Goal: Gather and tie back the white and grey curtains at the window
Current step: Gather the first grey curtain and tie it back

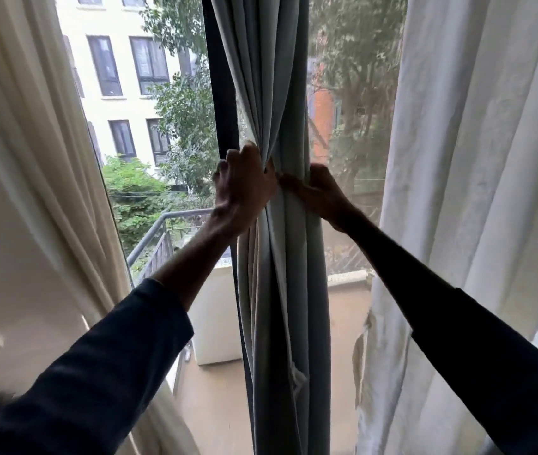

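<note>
A grey curtain (280, 77) hangs bunched into a narrow column at the middle of the window. My left hand (243, 188) grips its left side with curled fingers at about mid height. My right hand (315, 192) wraps round its right side at the same height, thumb across the front folds. Both hands squeeze the bundle between them. A cream-white curtain (24, 159) hangs at the left. Another white curtain (477, 159) hangs at the right. No tie-back is visible.
The dark window frame (221, 93) runs down just left of the grey bundle. A mesh screen (353, 126) covers the right pane. Outside are a balcony railing (162, 238), trees and a pale building.
</note>
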`<move>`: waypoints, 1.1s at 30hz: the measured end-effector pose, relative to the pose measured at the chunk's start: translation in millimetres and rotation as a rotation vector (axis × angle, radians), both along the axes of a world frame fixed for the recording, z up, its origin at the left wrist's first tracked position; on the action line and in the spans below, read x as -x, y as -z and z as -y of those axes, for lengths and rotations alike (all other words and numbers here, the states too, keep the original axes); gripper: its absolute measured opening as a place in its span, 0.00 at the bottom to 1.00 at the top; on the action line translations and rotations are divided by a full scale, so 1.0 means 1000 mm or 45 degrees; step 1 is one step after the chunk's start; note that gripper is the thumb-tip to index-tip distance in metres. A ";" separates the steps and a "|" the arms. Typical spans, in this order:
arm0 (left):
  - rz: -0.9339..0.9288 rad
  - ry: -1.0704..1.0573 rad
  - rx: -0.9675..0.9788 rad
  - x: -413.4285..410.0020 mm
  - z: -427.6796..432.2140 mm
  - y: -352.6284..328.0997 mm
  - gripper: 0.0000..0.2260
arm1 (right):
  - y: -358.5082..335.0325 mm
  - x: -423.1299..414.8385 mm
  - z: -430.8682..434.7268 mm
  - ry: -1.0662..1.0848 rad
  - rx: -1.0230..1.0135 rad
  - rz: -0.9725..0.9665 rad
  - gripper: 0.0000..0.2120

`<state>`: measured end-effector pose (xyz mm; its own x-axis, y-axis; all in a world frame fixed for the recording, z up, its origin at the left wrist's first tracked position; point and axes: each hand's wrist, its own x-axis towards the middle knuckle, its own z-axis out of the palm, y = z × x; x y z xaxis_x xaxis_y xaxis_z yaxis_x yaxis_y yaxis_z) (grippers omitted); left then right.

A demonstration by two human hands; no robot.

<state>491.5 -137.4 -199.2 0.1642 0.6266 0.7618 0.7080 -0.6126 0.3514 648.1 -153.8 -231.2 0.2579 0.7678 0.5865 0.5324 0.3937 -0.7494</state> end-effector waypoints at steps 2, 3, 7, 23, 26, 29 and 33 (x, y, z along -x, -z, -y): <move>-0.064 -0.019 0.039 -0.002 0.004 0.022 0.20 | 0.021 0.002 0.004 0.039 0.022 0.076 0.14; -0.098 -0.023 0.051 -0.004 0.005 0.033 0.21 | 0.032 0.003 0.007 0.035 0.025 0.107 0.12; -0.204 0.004 0.120 -0.007 0.010 0.073 0.20 | 0.069 0.011 0.022 0.062 0.048 0.257 0.16; -0.157 0.249 0.488 -0.007 0.005 0.130 0.23 | 0.134 0.028 0.040 0.052 0.478 0.561 0.31; -0.103 0.294 0.572 -0.009 0.005 0.132 0.40 | 0.130 0.035 0.038 0.037 0.457 0.670 0.33; -0.103 0.268 0.583 -0.013 0.003 0.128 0.41 | 0.132 0.041 0.037 -0.029 0.442 0.744 0.24; -0.036 0.171 0.590 -0.017 -0.007 0.130 0.25 | 0.144 0.042 0.035 -0.089 0.412 0.763 0.32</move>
